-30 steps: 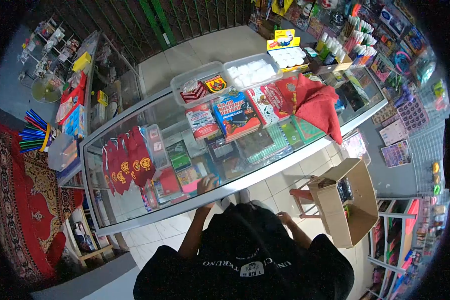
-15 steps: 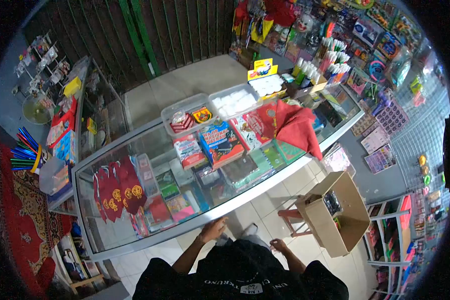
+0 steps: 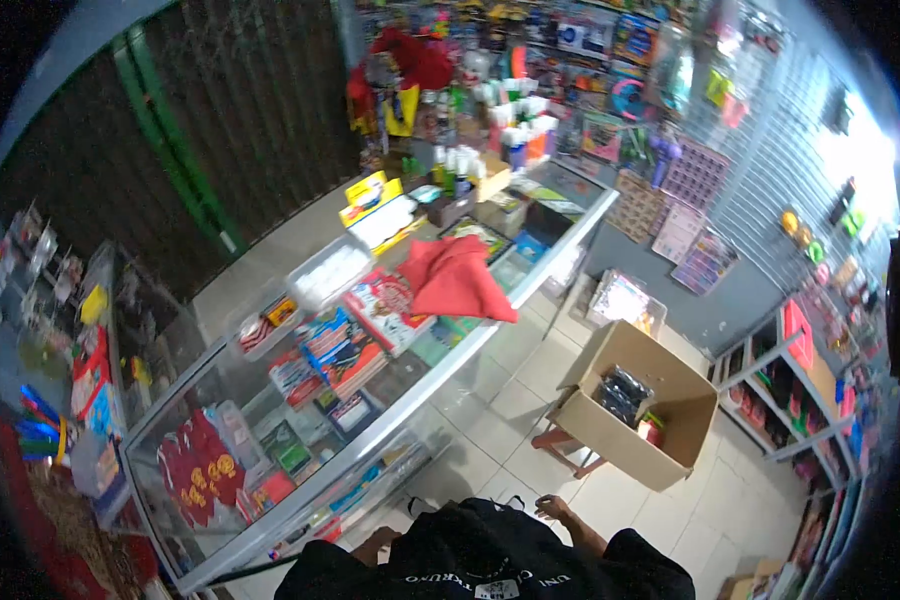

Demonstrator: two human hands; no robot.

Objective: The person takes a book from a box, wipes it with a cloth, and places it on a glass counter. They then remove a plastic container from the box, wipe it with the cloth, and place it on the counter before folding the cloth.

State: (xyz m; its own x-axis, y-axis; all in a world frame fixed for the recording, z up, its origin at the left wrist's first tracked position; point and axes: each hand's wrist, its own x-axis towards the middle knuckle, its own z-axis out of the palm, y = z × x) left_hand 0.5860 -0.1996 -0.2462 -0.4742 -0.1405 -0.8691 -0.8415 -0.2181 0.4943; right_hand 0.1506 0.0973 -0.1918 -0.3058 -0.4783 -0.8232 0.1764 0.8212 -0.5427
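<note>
My left hand point(image 3: 378, 543) hangs low beside the front of the glass counter point(image 3: 410, 375), partly covered by my black shirt, its fingers blurred. My right hand point(image 3: 552, 508) is held out in front of my body above the tiled floor, its fingers loosely apart and nothing visible in them. An open cardboard box point(image 3: 638, 455) on a reddish stool point(image 3: 567, 455) stands just beyond my right hand. Inside it lie a black plastic-wrapped item point(image 3: 624, 394) and something small and colourful. A red cloth point(image 3: 457, 280) is draped over the counter top, next to several books point(image 3: 340, 345).
Plastic tubs point(image 3: 332, 274) and a yellow display box point(image 3: 378, 213) sit on the counter. Maroon ties point(image 3: 202, 470) show through its glass. At right is a shelf rack point(image 3: 785, 375); hanging goods cover the wall. A green-barred shutter point(image 3: 175, 150) is behind the counter.
My view has turned right, bringing the cardboard box and shelf rack nearer the middle. My left hand has drawn back from the counter edge towards my body. My right hand stays out in front.
</note>
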